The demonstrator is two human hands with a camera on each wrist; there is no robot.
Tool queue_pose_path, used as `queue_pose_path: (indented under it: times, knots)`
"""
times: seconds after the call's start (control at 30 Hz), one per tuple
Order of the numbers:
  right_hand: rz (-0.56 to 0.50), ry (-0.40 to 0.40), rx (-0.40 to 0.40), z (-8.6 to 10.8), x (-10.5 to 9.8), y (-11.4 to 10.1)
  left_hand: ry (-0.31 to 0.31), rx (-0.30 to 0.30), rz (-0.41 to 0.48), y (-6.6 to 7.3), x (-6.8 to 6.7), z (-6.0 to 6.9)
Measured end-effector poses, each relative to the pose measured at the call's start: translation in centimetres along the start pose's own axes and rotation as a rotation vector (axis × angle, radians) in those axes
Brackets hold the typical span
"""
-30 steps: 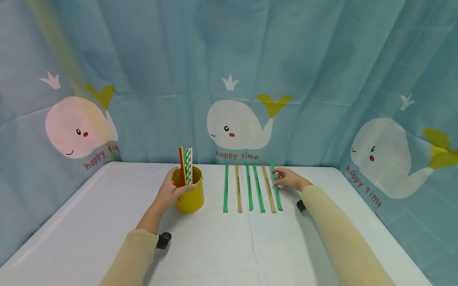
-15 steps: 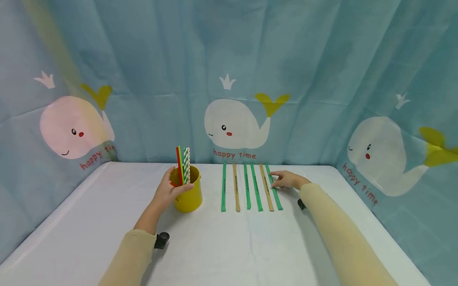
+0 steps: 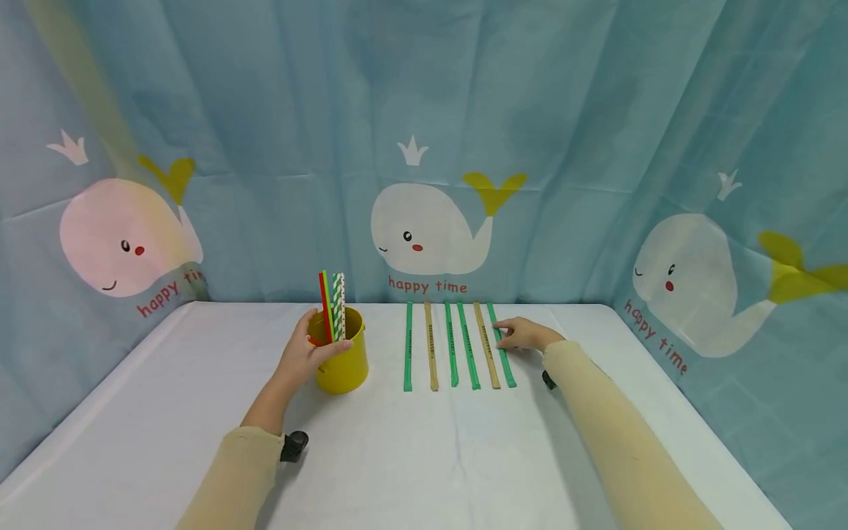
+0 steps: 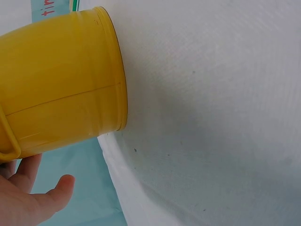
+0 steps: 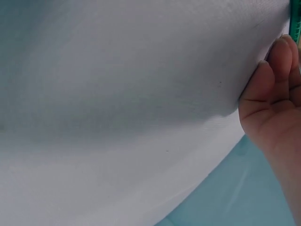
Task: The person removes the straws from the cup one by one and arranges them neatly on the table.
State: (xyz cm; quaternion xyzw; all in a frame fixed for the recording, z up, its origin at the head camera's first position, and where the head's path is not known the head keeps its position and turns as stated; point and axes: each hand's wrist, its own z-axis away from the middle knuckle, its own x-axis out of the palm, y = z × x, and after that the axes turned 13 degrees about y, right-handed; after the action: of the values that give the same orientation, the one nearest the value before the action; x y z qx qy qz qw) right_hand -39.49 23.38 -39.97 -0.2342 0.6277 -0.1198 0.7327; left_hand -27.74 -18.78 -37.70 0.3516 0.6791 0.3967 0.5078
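My left hand [image 3: 298,362] holds a small yellow bucket [image 3: 349,369] upright at its left side, thumb along the front near the rim, other fingers mostly hidden behind. Straws stand in it: a red one [image 3: 324,294], a plain green one, a green-and-white striped one [image 3: 337,298] and a dotted white one. Farther right, several wrapped straws lie in a row, most green, two tan [image 3: 431,353]. With its fingertips my right hand [image 3: 528,335] touches the rightmost green wrapped straw [image 3: 506,370], which lies flat; its other fingers [image 5: 258,82] are bent.
A white cloth covers the table [image 3: 397,456]. Its back edge meets a light-blue curtain [image 3: 285,147] printed with whales, which also runs along both sides. Black wrist cameras [image 3: 294,446] sit on the wrists.
The rightmost green wrapped straw, tilted with its far end raised a second ago, now lies flat beside the others. My left hand stays on the bucket. The head view has shifted slightly.
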Motion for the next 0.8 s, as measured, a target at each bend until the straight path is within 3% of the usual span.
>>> queue_pose_path:
  times: [0.57, 0.8]
  knots:
    - [-0.094, -0.004, 0.031, -0.81, 0.27, 0.69, -0.001, 0.001, 0.009, 0.33, -0.25, 0.32]
    - [-0.092, -0.02, 0.046, -0.25, -0.05, 0.47, 0.002, -0.006, 0.007, 0.3, -0.08, 0.29]
